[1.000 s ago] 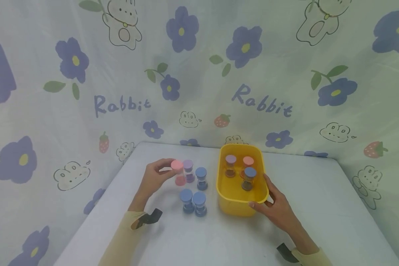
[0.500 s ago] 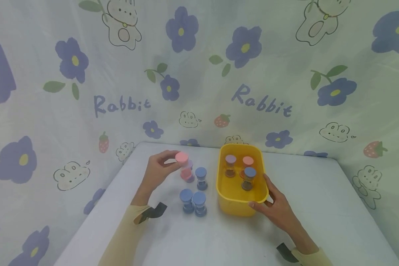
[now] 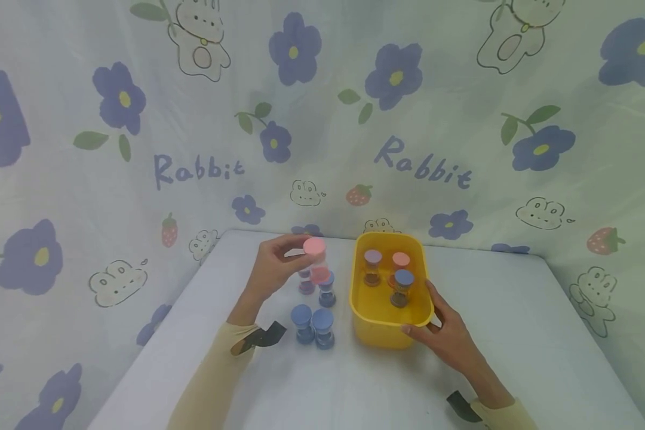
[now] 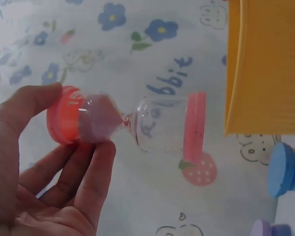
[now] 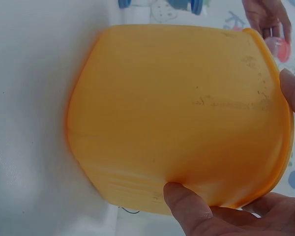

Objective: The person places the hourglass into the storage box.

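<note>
Hanging from between the left fingers (image 4: pixel 100 169), a pink-capped hourglass (image 4: pixel 119 120).

The pink-capped, clear, waisted hourglass (image 4: pixel 127 121) has a glossy, see-through body, glass or clear plastic, and smooth plastic end caps (image 4: pixel 194 127); the pinkish sand (image 4: pixel 99 119) inside looks fine and matt. The deep yellow, round-cornered bin (image 5: pixel 177 113) is smooth plastic with a soft sheen, its wall marked by dark scuffs. The white tabletop (image 3: pixel 349 394) looks smooth and mostly matt, the cream sleeve (image 3: pixel 204 382) soft matt cloth, the flower-printed white backdrop (image 3: pixel 328 137) a thin, faintly creased sheet.
</note>
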### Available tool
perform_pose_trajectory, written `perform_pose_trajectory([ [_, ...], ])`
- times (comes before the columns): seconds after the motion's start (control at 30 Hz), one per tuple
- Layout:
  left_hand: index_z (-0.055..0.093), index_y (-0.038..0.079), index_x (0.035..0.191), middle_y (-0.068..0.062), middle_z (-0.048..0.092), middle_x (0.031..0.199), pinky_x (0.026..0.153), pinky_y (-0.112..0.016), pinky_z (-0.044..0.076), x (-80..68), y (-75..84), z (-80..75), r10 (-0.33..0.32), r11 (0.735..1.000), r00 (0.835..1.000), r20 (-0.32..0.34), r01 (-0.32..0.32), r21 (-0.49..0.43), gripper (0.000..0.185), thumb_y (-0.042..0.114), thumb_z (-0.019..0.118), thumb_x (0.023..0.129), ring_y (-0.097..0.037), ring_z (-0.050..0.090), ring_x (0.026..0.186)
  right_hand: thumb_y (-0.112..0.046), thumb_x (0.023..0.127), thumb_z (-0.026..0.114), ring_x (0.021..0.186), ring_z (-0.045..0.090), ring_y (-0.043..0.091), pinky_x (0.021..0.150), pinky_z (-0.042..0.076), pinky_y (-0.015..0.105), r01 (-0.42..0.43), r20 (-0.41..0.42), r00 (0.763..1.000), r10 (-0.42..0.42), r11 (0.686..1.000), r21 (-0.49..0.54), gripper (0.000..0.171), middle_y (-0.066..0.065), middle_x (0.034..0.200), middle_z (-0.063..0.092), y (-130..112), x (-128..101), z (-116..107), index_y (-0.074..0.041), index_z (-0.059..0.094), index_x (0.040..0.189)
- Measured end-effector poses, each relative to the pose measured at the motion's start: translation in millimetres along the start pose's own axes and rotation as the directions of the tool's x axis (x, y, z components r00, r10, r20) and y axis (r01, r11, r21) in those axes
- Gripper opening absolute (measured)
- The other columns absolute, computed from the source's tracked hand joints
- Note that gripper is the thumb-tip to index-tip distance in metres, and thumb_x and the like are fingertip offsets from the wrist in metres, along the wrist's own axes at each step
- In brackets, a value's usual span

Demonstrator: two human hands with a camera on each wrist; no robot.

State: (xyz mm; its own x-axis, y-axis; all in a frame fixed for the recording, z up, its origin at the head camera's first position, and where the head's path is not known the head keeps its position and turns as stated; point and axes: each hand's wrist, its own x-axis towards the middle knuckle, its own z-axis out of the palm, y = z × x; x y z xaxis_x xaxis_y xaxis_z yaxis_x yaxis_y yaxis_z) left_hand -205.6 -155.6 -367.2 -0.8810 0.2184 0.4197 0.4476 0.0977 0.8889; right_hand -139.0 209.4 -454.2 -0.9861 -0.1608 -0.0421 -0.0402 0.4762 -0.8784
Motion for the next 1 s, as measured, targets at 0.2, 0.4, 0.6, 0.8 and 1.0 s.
perform_pose_trajectory([
  [0.2,0.073,0.005,0.119,-0.008,0.075,0.116,0.094,-0.033,0.062,4.7,2.4,20.1,-0.022,1.0,0.999,0.047,0.023,-0.012,0.035,0.01,0.084,0.086,-0.016,0.075,0.106,-0.045,0.089,0.08,0.157,0.025,0.045,0.112,0.047,0.056,0.007,-0.008,1.0,-0.007,1.0,0.003,0.106,0.009,0.175,0.015,1,-1,0,-0.028,0.01,0.167],
  [0.4,0.073,0.006,0.12,-0.013,0.074,0.118,0.093,-0.034,0.063,8.4,0.4,39.0,-0.03,0.999,0.996,0.087,0.031,-0.012,0.035,0.009,0.083,0.086,-0.02,0.075,0.108,-0.045,0.089,0.08,0.157,0.025,0.046,0.112,0.048,0.055,0.017,-0.007,1.0,-0.017,1.0,0.005,0.106,0.01,0.175,0.015,1,-1,1,-0.027,0.01,0.167],
  [0.6,0.073,0.01,0.124,-0.011,0.075,0.121,0.094,-0.034,0.063,12.8,3.3,57.0,-0.017,1.0,0.992,0.127,0.019,-0.015,0.037,0.014,0.082,0.088,-0.022,0.074,0.111,-0.044,0.09,0.079,0.157,0.024,0.046,0.113,0.047,0.056,0.018,-0.009,1.0,-0.018,1.0,-0.004,0.106,0.01,0.176,0.014,1,0,-1,-0.026,0.01,0.168],
  [0.8,0.074,0.015,0.123,-0.005,0.076,0.12,0.095,-0.034,0.062,14.3,3.1,73.6,-0.041,0.999,0.988,0.151,0.046,-0.027,0.038,0.025,0.085,0.087,-0.022,0.072,0.112,-0.043,0.09,0.08,0.157,0.024,0.045,0.113,0.047,0.055,-0.003,-0.006,1.0,0.003,1.0,-0.01,0.106,0.01,0.176,0.014,-1,0,-1,-0.027,0.009,0.168],
  [1.0,0.073,0.015,0.124,-0.004,0.075,0.124,0.096,-0.033,0.062,14.2,-0.3,88.5,-0.098,0.995,0.981,0.169,0.101,-0.011,0.04,0.027,0.084,0.087,-0.019,0.071,0.114,-0.041,0.09,0.08,0.157,0.024,0.046,0.112,0.047,0.055,0.013,-0.004,1.0,-0.013,1.0,0.005,0.105,0.01,0.176,0.014,1,0,-1,-0.027,0.01,0.167],
])
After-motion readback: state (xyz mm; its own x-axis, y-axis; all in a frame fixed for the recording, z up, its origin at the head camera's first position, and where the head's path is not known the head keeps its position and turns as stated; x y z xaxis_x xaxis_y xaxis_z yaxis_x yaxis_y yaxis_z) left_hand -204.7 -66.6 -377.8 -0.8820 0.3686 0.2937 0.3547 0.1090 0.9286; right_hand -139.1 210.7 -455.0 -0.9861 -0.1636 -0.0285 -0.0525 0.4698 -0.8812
